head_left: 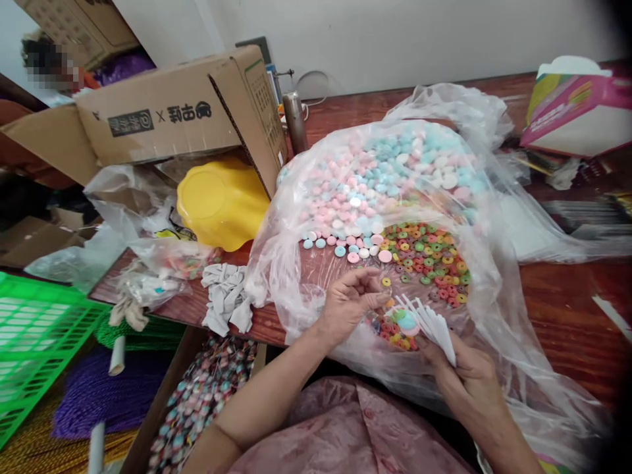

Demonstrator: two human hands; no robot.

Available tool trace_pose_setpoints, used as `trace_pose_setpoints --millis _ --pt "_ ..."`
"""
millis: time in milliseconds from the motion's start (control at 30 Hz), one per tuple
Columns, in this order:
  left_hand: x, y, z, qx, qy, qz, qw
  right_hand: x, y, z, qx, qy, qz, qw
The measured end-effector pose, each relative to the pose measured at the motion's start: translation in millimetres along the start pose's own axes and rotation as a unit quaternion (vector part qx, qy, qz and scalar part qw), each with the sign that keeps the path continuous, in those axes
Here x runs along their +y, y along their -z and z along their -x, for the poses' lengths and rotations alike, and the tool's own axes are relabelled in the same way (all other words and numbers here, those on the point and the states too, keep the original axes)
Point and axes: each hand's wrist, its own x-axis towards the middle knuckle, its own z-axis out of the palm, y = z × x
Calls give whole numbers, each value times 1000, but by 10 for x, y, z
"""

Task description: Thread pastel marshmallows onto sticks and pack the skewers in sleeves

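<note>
My left hand (348, 303) is over the plastic bag, its fingers curled toward the thumb. A yellow ring bead (386, 282) shows beside its fingertips; whether it is held is unclear. My right hand (467, 372) grips a bundle of white sticks (432, 326) that fan toward the left hand. Near the stick ends are a blue and pink disc (407, 321) and small coloured ring beads (402, 339). Within the clear plastic bag (481, 217) lie many pink, blue and white discs (345, 184), with multicoloured ring beads (429, 253) in front of them.
A cardboard box (172, 118) and a yellow scalloped container (212, 197) stand left. Grey cloth pieces (227, 296) lie near the table edge. A box below holds strung beads (202, 388). A green basket (39, 336) is far left, a pink carton (582, 105) right. Another person sits behind.
</note>
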Motion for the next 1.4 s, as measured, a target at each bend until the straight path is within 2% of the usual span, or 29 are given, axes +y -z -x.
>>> trace_pose_setpoints --millis 100,200,267,333,367,400,433,467,500,533,567,700,767,900,1000,1133,1267,1400 --pt "-64 -80 43 -26 61 34 997 -37 -53 -16 26 -3 -20 999" --pt "-59 -121 48 -40 65 6 997 -19 -101 -37 34 -9 -25 999" --pt "37 -44 -53 -76 80 -62 992 31 -104 -51 34 -23 -23 999" --pt "184 138 -258 -89 83 -202 972 101 -76 -62 47 -47 -16 998" --pt "256 256 -387 -54 57 -300 951 139 -53 -64 59 -60 -11 996" --pt "314 379 -522 8 11 -402 915 176 -29 -63 73 -72 -5 995" --pt "353 497 -650 38 -30 -505 861 210 -5 -58 85 -81 -1 993" --pt "368 599 -763 31 -59 -589 805 239 16 -50 93 -88 3 992" --pt "359 679 -851 26 -83 -637 766 263 32 -38 99 -93 6 991" --pt "330 734 -912 19 -96 -663 742 281 42 -24 102 -97 10 990" --pt "287 763 -947 14 -106 -675 730 291 47 -9 103 -101 15 990" --pt "89 704 -906 14 -141 -684 716 286 50 20 90 -100 10 991" --pt "23 641 -848 -9 -162 -693 703 276 56 13 87 -93 -2 992" --pt "-38 553 -733 -67 -192 -709 675 282 60 10 92 -80 -4 993" --pt "-45 518 -676 -73 -201 -724 656 299 32 27 81 -61 -3 995" --pt "-24 467 -722 -63 -176 -755 628 266 -16 18 54 -34 -8 998" --pt "9 385 -811 -69 -141 -757 634 180 -17 -37 49 -28 -5 998" --pt "35 282 -824 -84 -109 -758 638 117 -1 -86 37 -52 6 998"
